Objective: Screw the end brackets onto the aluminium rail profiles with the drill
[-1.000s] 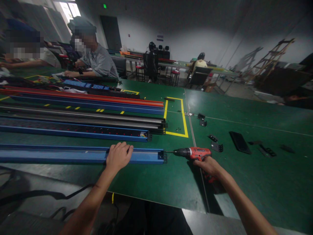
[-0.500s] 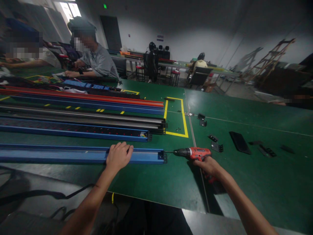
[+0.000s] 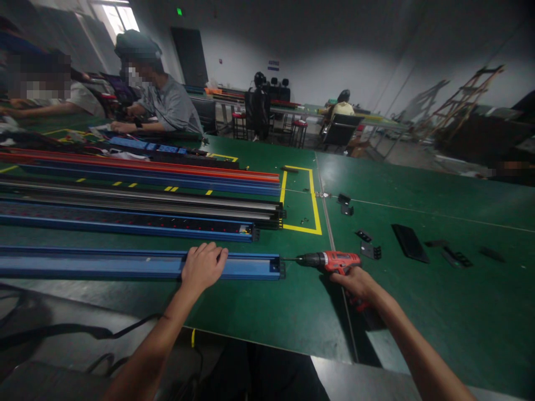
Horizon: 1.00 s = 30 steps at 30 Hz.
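A long blue metal profile [image 3: 246,267] lies on the green table nearest me, running off to the left. My left hand [image 3: 204,267] grips it from above near its right end, fingers bent over the far edge. A black end cap [image 3: 282,270] sits on that end. My right hand [image 3: 355,281] is closed around the handle of a red and black cordless drill [image 3: 340,260]. The drill lies level, its long thin bit [image 3: 290,259] pointing left with the tip at the end cap. Whether the tip sits in a screw is too small to tell.
Behind lie a blue profile with a dark strip [image 3: 167,223], black profiles [image 3: 234,203] and red ones [image 3: 209,169]. Black brackets [image 3: 368,250] and a dark flat slab [image 3: 409,243] lie right of the drill. A co-worker [image 3: 167,100] sits across the table at the left.
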Available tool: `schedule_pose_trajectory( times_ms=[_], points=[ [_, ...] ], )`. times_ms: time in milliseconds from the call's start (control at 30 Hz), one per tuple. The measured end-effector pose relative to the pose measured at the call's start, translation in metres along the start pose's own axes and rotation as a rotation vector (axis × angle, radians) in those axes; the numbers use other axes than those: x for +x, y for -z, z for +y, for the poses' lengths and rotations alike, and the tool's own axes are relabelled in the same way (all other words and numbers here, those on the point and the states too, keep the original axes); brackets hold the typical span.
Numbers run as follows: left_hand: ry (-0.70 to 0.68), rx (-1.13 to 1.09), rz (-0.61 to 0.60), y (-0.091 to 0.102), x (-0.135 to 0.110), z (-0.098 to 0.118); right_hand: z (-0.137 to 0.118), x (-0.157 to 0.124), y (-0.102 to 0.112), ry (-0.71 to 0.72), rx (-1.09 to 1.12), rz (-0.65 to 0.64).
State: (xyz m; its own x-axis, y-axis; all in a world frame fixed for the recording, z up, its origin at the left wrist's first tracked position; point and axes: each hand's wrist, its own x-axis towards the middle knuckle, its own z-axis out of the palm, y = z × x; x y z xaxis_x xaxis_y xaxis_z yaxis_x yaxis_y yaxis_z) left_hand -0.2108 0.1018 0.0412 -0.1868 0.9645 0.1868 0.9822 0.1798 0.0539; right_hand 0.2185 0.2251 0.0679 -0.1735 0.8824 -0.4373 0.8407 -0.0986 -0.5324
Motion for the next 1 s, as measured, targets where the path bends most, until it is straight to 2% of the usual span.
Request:
schedule_pose_trajectory(
  times_ms=[267,467,667,833,1000],
  points=[
    [-0.006,0.016,-0.002,-0.001,0.0,-0.001,0.007,0.006,-0.003,0.007,0.015,-0.003],
    [-0.015,0.034,-0.002,-0.001,0.0,-0.001,0.008,0.006,-0.006,-0.086,0.033,-0.02],
    [-0.004,0.037,-0.004,0.001,-0.001,0.001,0.008,0.007,-0.006,-0.101,-0.004,-0.025],
    [-0.001,0.026,0.0,0.002,-0.001,0.002,-0.001,0.007,0.003,-0.104,-0.071,-0.027],
    [-0.005,0.001,0.006,0.002,0.0,0.001,-0.016,0.004,0.017,-0.076,-0.205,0.04]
  ],
)
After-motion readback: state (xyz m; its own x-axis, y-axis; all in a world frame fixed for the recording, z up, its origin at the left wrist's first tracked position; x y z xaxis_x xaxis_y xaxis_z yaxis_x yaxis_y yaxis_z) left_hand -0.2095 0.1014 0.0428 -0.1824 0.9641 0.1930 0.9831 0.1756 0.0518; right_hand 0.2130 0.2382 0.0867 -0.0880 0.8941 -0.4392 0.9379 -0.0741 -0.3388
